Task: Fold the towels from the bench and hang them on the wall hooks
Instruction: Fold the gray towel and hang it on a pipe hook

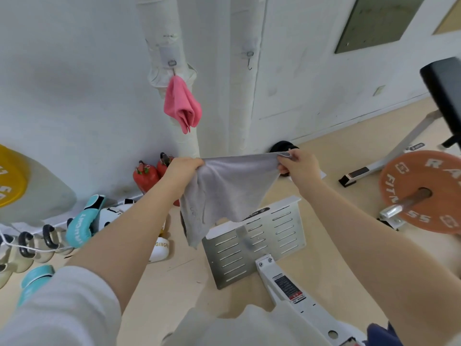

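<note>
I hold a grey towel [225, 191] stretched out in the air in front of me. My left hand [183, 168] grips its left corner and my right hand [299, 164] pinches its right corner, so the top edge is taut and the rest hangs down. A folded pink towel [182, 104] hangs from a wall hook [172, 63] on the white pipe. A second hook [249, 58] to the right on the wall carries nothing. The black bench pad [446, 96] shows at the right edge.
A slotted metal footplate [257, 243] on a white frame stands below the towel. An orange weight plate [421, 191] on a bar is at the right. Red extinguishers [146, 177], teal boxing gloves [82, 227] and kettlebells [27, 245] line the wall at the left.
</note>
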A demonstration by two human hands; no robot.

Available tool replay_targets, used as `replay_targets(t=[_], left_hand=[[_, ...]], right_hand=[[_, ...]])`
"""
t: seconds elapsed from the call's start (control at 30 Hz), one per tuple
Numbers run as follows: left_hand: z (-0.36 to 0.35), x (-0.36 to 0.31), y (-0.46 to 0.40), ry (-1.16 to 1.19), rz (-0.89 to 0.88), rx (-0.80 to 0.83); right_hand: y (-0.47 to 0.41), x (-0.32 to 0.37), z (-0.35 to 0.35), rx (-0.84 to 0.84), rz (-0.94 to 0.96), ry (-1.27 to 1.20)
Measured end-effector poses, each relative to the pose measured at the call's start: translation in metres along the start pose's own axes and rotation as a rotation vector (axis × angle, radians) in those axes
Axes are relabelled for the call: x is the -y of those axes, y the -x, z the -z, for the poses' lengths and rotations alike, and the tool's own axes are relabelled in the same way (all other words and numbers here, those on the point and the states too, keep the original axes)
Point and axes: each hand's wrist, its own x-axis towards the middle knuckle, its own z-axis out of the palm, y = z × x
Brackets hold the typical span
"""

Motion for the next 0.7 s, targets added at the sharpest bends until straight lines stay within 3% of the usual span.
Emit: replay_targets(t=[0.07, 0.17, 0.33, 0.47, 0.63, 0.7], left_hand=[[-0.007, -0.004, 0.002, 0.004, 0.116, 0.028], [-0.016, -0.010, 0.010, 0.304, 0.231, 0.187], [-0.050, -0.021, 0.018, 0.617, 0.210, 0.295], [-0.081, -0.024, 0.017, 0.563, 0.089, 0.229], [-0.117, -0.032, 0.036, 0.470, -0.041, 0.335], [-0.131, -0.034, 0.046, 0.481, -0.089, 0.381]], right_hand=[[-0.005, -0.005, 0.013, -0.039, -0.002, 0.085], [-0.012, -0.010, 0.033, -0.096, -0.120, 0.155], [-0.008, -0.015, 0.044, -0.047, -0.239, 0.081], [0.008, -0.003, 0.048, 0.134, -0.243, -0.142], [0.023, 0.011, 0.060, 0.446, -0.156, -0.363], [0.027, 0.013, 0.066, 0.569, -0.112, -0.345]])
